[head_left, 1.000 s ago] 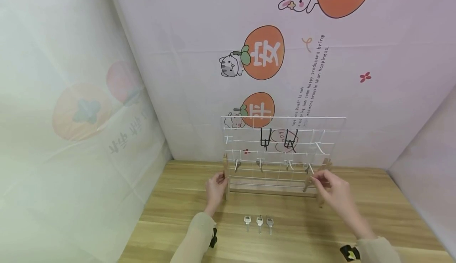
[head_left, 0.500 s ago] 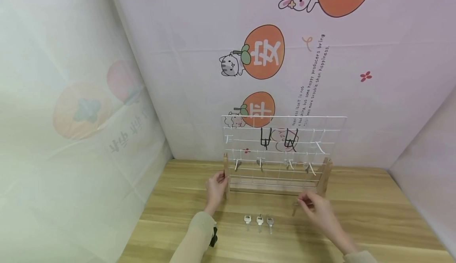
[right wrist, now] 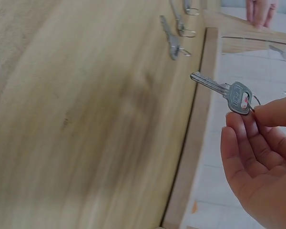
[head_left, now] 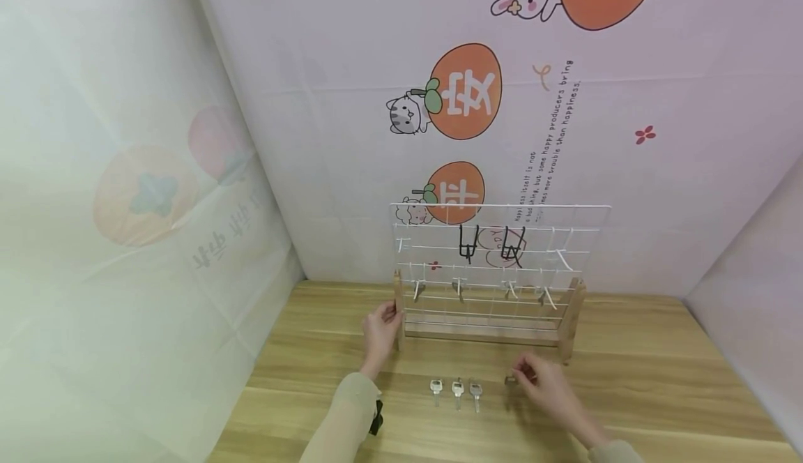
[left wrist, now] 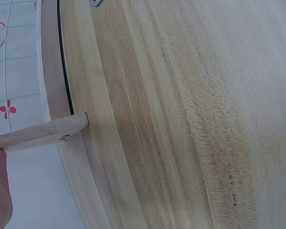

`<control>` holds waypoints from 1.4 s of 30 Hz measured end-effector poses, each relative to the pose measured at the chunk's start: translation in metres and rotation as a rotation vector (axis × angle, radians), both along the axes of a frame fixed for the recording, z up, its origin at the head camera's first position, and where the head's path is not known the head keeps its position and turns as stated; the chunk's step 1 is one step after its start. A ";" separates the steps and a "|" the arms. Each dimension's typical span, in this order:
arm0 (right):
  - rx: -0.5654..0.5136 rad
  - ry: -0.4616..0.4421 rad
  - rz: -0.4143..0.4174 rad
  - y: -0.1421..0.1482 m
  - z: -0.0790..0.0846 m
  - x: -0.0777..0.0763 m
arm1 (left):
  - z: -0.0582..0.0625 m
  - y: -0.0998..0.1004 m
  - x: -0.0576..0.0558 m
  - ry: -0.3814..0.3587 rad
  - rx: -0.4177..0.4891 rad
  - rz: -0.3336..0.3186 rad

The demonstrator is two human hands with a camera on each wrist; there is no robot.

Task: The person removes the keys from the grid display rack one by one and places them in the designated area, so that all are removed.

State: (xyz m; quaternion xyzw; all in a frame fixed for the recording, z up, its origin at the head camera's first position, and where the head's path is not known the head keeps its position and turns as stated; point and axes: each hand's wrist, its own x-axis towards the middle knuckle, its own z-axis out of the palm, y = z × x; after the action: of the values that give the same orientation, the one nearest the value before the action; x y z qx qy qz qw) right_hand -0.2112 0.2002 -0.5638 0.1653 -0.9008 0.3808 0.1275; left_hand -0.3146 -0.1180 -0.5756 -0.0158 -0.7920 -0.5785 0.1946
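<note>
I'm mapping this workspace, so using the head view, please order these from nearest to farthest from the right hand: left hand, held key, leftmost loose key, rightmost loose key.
1. Held key: at the right hand's fingertips.
2. Rightmost loose key: to that hand's left.
3. Leftmost loose key: farther left, same row.
4. Left hand: far left, at the left wooden post.

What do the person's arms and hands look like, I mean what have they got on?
The left hand and the right hand are bare. The left sleeve is plain pale beige, with a small black item beside its end, too unclear to identify. Only the end of the right sleeve shows, in a similar pale tone.
</note>
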 end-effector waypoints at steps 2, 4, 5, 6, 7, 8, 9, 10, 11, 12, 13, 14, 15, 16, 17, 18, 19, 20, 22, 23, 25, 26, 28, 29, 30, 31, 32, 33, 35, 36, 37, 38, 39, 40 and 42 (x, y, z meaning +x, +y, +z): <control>0.019 0.012 0.019 0.000 -0.005 -0.001 | 0.000 0.000 0.000 -0.002 0.004 0.003; 0.035 0.019 0.041 0.000 -0.009 -0.003 | 0.001 0.000 0.000 -0.004 0.009 0.004; 0.043 0.005 0.047 0.001 -0.011 -0.003 | 0.001 0.000 0.000 -0.004 0.012 0.004; 0.054 -0.015 0.050 0.001 -0.012 -0.004 | 0.001 0.000 0.000 -0.004 0.012 0.004; 0.060 -0.040 0.050 0.001 -0.014 -0.005 | 0.001 0.000 0.001 -0.005 0.014 0.003; 0.065 -0.065 0.049 0.001 -0.014 -0.005 | 0.002 0.000 0.001 -0.005 0.015 0.003; 0.070 -0.090 0.047 0.001 -0.015 -0.006 | 0.002 0.000 0.001 0.001 0.012 0.002; 0.073 -0.113 0.045 0.000 -0.016 -0.007 | 0.002 0.000 0.002 0.004 0.012 0.002; 0.075 -0.134 0.044 0.000 -0.017 -0.007 | 0.002 0.000 0.002 0.008 0.011 0.002; 0.077 -0.151 0.045 0.000 -0.018 -0.008 | 0.002 0.000 0.002 0.010 0.010 0.002; 0.076 -0.165 0.047 -0.001 -0.018 -0.008 | 0.002 0.000 0.002 0.012 0.011 0.002; 0.073 -0.177 0.049 -0.002 -0.019 -0.008 | 0.001 0.000 0.002 0.014 0.010 0.003; 0.071 -0.182 0.049 -0.002 -0.020 -0.009 | 0.001 0.000 0.002 0.016 0.010 0.002; 0.071 -0.183 0.052 -0.003 -0.021 -0.009 | 0.001 0.000 0.002 0.014 0.011 0.003; 0.073 -0.183 0.055 -0.004 -0.022 -0.009 | 0.001 0.000 0.002 0.015 0.009 0.003; 0.072 -0.185 0.059 -0.004 -0.023 -0.010 | 0.001 0.000 0.002 0.017 0.004 0.003; 0.073 -0.186 0.061 -0.005 -0.024 -0.010 | 0.001 0.000 0.002 0.015 0.002 0.003; 0.074 -0.187 0.064 -0.006 -0.025 -0.010 | 0.001 0.000 0.002 0.012 0.000 0.004; 0.073 -0.193 0.073 -0.008 -0.026 -0.012 | 0.002 0.000 0.002 0.006 -0.005 0.007; 0.072 -0.196 0.074 -0.008 -0.027 -0.012 | 0.002 0.000 0.002 0.003 -0.005 0.009; 0.067 -0.203 0.076 -0.010 -0.028 -0.014 | 0.002 0.000 0.002 0.002 -0.005 0.008; 0.067 -0.206 0.077 -0.011 -0.028 -0.015 | 0.002 0.000 0.002 0.008 -0.004 0.008; 0.071 -0.209 0.075 -0.012 -0.029 -0.016 | 0.002 0.001 0.002 0.018 -0.002 0.007; 0.071 -0.214 0.078 -0.013 -0.029 -0.017 | 0.002 0.001 0.002 0.022 0.001 0.006; 0.069 -0.219 0.080 -0.014 -0.029 -0.017 | 0.002 0.001 0.002 0.026 0.004 0.005; 0.071 -0.224 0.079 -0.014 -0.030 -0.018 | 0.002 0.001 0.002 0.029 0.005 0.005; 0.073 -0.230 0.078 -0.015 -0.030 -0.018 | 0.003 0.001 0.003 0.029 0.007 0.007; 0.072 -0.238 0.079 -0.015 -0.030 -0.018 | 0.003 0.000 0.003 0.032 0.004 0.006; 0.070 -0.253 0.078 -0.017 -0.030 -0.019 | 0.003 0.000 0.003 0.034 0.000 0.010; 0.071 -0.257 0.073 -0.017 -0.030 -0.020 | 0.003 0.000 0.003 0.036 -0.004 0.012; 0.072 -0.263 0.071 -0.018 -0.030 -0.020 | 0.003 0.000 0.003 0.036 -0.005 0.013; 0.074 -0.267 0.069 -0.019 -0.030 -0.021 | 0.003 0.000 0.003 0.038 -0.008 0.013; 0.078 -0.270 0.070 -0.019 -0.030 -0.021 | 0.002 0.000 0.002 0.036 -0.008 0.013; 0.083 -0.271 0.067 -0.020 -0.031 -0.022 | 0.003 0.000 0.002 0.032 -0.004 0.014; 0.092 -0.272 0.068 -0.020 -0.032 -0.023 | 0.002 0.000 0.002 0.029 -0.002 0.012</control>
State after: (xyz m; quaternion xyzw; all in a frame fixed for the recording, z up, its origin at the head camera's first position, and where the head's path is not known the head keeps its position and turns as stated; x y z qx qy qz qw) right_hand -0.2344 0.1797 -0.5957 0.1482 -0.9202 0.3619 -0.0162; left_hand -0.3124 -0.1176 -0.5738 -0.0197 -0.7896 -0.5764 0.2094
